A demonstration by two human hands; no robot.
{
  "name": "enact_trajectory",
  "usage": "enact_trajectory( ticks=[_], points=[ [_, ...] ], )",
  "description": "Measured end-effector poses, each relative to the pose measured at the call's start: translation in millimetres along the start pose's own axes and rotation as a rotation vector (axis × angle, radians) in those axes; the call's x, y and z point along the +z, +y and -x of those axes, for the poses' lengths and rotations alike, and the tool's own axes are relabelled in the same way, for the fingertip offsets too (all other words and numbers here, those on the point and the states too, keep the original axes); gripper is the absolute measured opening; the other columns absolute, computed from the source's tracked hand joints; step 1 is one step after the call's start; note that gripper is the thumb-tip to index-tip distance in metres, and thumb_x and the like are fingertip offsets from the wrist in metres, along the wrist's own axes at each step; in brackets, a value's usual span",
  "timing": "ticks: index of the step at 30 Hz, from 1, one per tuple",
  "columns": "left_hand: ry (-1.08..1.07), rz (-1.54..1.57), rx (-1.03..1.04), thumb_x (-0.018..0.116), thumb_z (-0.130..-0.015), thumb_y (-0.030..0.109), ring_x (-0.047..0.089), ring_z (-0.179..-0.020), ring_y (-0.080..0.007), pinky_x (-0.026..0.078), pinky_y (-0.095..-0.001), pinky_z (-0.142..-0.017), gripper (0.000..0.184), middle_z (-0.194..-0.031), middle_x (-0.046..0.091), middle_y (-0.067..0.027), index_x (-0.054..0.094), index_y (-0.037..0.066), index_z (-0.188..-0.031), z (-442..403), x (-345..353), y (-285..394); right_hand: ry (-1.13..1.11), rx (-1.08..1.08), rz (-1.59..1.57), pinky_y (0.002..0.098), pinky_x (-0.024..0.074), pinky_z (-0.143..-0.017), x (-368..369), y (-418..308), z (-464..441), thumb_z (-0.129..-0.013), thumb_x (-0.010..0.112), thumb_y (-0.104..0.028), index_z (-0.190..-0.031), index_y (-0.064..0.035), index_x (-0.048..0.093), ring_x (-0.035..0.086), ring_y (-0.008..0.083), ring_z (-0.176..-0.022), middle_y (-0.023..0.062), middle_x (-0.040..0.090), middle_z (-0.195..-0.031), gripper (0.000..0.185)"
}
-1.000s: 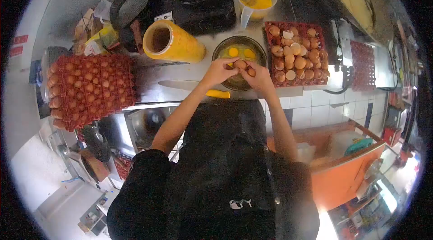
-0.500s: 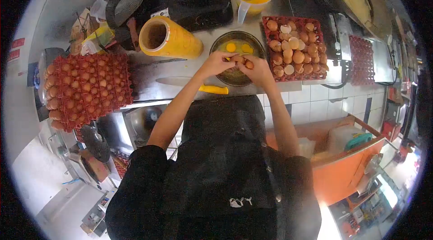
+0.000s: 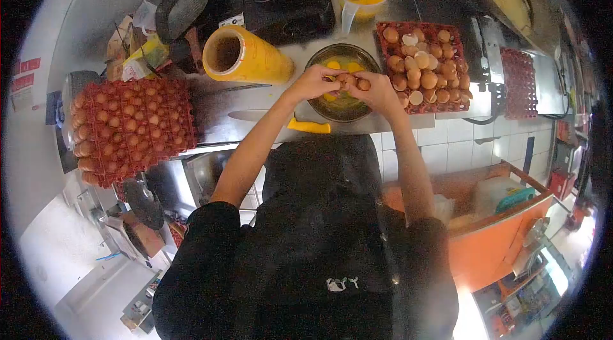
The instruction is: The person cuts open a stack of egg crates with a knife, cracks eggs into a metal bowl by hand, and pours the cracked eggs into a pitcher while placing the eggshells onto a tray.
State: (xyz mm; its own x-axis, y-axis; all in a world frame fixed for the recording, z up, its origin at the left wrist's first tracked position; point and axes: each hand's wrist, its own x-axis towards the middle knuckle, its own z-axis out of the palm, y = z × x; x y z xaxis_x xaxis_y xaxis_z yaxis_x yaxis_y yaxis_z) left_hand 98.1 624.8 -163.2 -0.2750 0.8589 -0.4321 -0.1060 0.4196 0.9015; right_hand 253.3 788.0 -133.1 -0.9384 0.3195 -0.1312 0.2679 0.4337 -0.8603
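1. Third yolk (image 3: 330, 96) had appeared in the bowl (image 3: 350, 113), beside the left hand (image 3: 312, 84).
2. Brown eggshell (image 3: 347, 79) hung over the bowl, clamped between both hands' fingers, neither nearer; its long axis was unclear.
3. Another egg (image 3: 364, 84) touched the right hand (image 3: 382, 92).

The short sleeves (image 3: 207, 231) are black; the black clothing (image 3: 306, 212) bears a white marking (image 3: 334, 285)
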Motion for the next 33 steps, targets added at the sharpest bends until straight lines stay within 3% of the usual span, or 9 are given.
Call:
enact_trajectory(
  ticks=[8, 11, 14, 17, 20, 23, 26, 29, 33],
  points=[
    [-0.089, -0.062, 0.065, 0.066, -0.088, 0.009, 0.067, -0.083, -0.0106, 0.054, -0.0284, -0.074, 0.046, -0.098, 0.072, -0.007, 0.061, 0.006, -0.134, -5.8, -14.6, -13.8, -0.065, -0.032, -0.013, 0.0352, 0.0544, -0.081, -2.2, 15.2, -0.4, -0.083, 0.076, -0.028, -0.11, 0.0021, 0.068, 0.071, 0.0317, -0.091, 0.0205, 0.071, -0.099, 0.041],
    [-0.085, -0.47, 0.285, 0.066, -0.081, 0.006, 0.069, -0.087, -0.0175, 0.054, -0.0314, -0.077, 0.049, -0.103, 0.072, -0.0097, 0.063, 0.006, -0.13, 3.2, -15.0, 13.8, -0.032, -0.331, 0.098, 0.0365, 0.0545, -0.08, -8.0, 17.8, 0.3, -0.082, 0.077, -0.027, -0.114, -0.0014, 0.066, 0.068, 0.0319, -0.094, 0.0153, 0.07, -0.102, 0.043],
    [-0.058, -0.729, 0.482, 0.068, -0.075, 0.007, 0.068, -0.097, -0.0314, 0.053, -0.0369, -0.087, 0.051, -0.107, 0.07, -0.0161, 0.063, 0.001, -0.125, 1.0, -15.4, 33.2, -0.087, -0.235, 0.4, 0.0392, 0.0542, -0.078, -17.6, -3.4, 3.3, -0.08, 0.077, -0.026, -0.118, -0.0066, 0.064, 0.066, 0.0319, -0.095, 0.0107, 0.067, -0.103, 0.045],
    [-0.01, -0.915, 0.627, 0.067, -0.074, 0.006, 0.066, -0.099, -0.0355, 0.054, -0.0363, -0.082, 0.052, -0.12, 0.066, -0.016, 0.062, 0.003, -0.126, 2.2, -15.0, 45.8, 0.026, -0.352, 0.538, 0.0432, 0.0548, -0.071, -18.1, -4.3, 0.6, -0.079, 0.075, -0.033, -0.115, -0.0139, 0.065, 0.067, 0.0318, -0.089, 0.0098, 0.067, -0.096, 0.042],
    [0.04, -0.865, 0.596, 0.069, -0.078, 0.011, 0.066, -0.101, -0.0287, 0.054, -0.0357, -0.085, 0.05, -0.116, 0.067, -0.0148, 0.061, 0.004, -0.127, 4.1, -18.5, 51.2, 0.004, -0.263, 0.578, 0.0426, 0.0548, -0.074, -22.1, -5.9, 2.3, -0.08, 0.075, -0.033, -0.115, -0.0137, 0.064, 0.067, 0.0341, -0.093, 0.0089, 0.068, -0.101, 0.041],
    [0.053, -0.598, 0.163, 0.068, -0.087, 0.019, 0.065, -0.101, -0.0225, 0.054, -0.0349, -0.09, 0.045, -0.117, 0.065, -0.0121, 0.057, 0.006, -0.13, 19.5, -14.4, 72.1, 0.161, -0.162, 0.207, 0.0397, 0.0545, -0.08, -17.2, -6.3, 11.2, -0.08, 0.077, -0.031, -0.115, -0.0097, 0.065, 0.068, 0.0329, -0.095, 0.0107, 0.069, -0.105, 0.043],
    [0.03, 0.25, -0.027, 0.067, -0.093, 0.027, 0.063, -0.097, -0.0172, 0.053, -0.0339, -0.087, 0.048, -0.116, 0.062, -0.0077, 0.049, 0.01, -0.134, 7.1, -1.4, 24.4, 0.3, -0.104, -0.16, 0.037, 0.0529, -0.085, -1.1, -9.6, 24.7, -0.079, 0.081, -0.027, -0.115, -0.0052, 0.065, 0.068, 0.029, -0.097, 0.0132, 0.07, -0.107, 0.045],
    [-0.069, 0.58, -0.186, 0.069, -0.094, 0.027, 0.063, -0.095, -0.0158, 0.052, -0.0315, -0.079, 0.051, -0.118, 0.059, -0.0061, 0.043, 0.013, -0.134, 8.7, 23.0, 23.2, 0.366, -0.027, -0.211, 0.0346, 0.052, -0.086, 17.1, -5.0, 39.9, -0.078, 0.083, -0.025, -0.114, -0.0024, 0.066, 0.068, 0.0249, -0.097, 0.0146, 0.07, -0.104, 0.046],
    [-0.02, 0.216, -0.135, 0.072, -0.091, 0.023, 0.062, -0.093, -0.0131, 0.05, -0.0284, -0.074, 0.043, -0.11, 0.061, -0.0043, 0.049, 0.01, -0.125, -11.3, 63.8, 30.4, 0.515, 0.204, -0.373, 0.0338, 0.0518, -0.087, 31.4, 10.8, 60.5, -0.074, 0.086, -0.018, -0.117, -0.0018, 0.061, 0.067, 0.0235, -0.097, 0.0139, 0.07, -0.103, 0.052]
  ],
)
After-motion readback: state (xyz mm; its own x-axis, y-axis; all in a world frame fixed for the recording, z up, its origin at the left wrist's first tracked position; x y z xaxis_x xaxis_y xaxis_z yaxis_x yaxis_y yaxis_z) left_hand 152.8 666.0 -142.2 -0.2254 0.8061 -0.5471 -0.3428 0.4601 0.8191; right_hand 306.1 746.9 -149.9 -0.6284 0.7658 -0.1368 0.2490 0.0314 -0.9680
